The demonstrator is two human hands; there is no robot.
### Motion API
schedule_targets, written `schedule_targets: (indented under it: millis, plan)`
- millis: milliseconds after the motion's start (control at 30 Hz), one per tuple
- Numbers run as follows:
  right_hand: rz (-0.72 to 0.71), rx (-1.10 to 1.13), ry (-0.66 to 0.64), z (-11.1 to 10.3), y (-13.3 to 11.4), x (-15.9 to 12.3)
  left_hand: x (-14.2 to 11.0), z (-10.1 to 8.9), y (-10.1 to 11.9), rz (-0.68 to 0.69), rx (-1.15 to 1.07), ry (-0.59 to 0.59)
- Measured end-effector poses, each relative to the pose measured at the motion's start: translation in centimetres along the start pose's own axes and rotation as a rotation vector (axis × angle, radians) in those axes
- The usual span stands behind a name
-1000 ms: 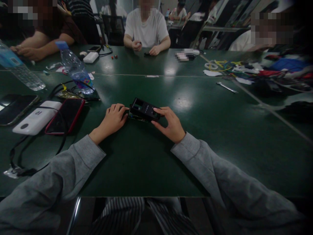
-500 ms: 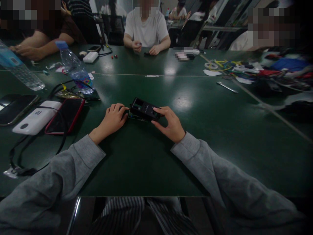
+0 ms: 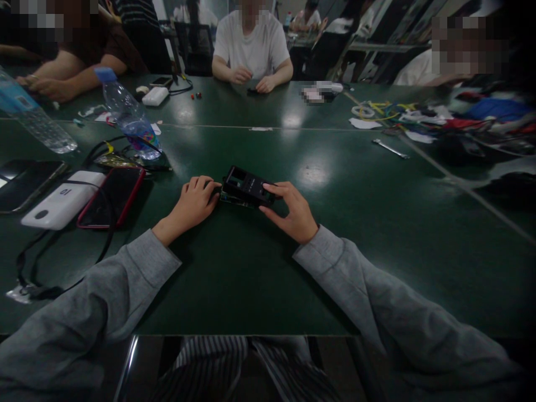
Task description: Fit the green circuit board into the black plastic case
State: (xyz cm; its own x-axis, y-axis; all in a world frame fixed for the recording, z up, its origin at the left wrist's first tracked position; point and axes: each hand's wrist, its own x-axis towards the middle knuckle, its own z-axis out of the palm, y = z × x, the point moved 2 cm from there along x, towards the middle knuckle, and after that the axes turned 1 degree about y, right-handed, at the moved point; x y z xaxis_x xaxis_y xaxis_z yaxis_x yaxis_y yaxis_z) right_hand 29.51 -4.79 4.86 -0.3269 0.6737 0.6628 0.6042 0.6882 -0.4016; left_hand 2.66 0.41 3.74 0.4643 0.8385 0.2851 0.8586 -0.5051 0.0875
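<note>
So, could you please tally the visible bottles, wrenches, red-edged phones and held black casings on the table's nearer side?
Blue-capped bottle and blue-labelled bottle: 2
Wrench: 1
Red-edged phone: 1
Held black casing: 1
Total: 5

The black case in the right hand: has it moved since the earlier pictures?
No, not visibly: the black case, held in the right hand, keeps the same place relative to the red-edged phone.

Objects on a green table [image 3: 251,285].
A white power bank [image 3: 58,204] lies between a dark phone [image 3: 36,187] and a red-edged phone [image 3: 122,190]; a wrench [image 3: 390,148] lies near tangled cables [image 3: 427,116].
</note>
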Motion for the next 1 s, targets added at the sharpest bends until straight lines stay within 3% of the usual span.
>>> schedule_targets:
  millis: [1000]
  plan:
    - [0.006,0.012,0.007,-0.13,-0.13,0.14,-0.01,-0.05,0.03,-0.005,-0.012,0.004]
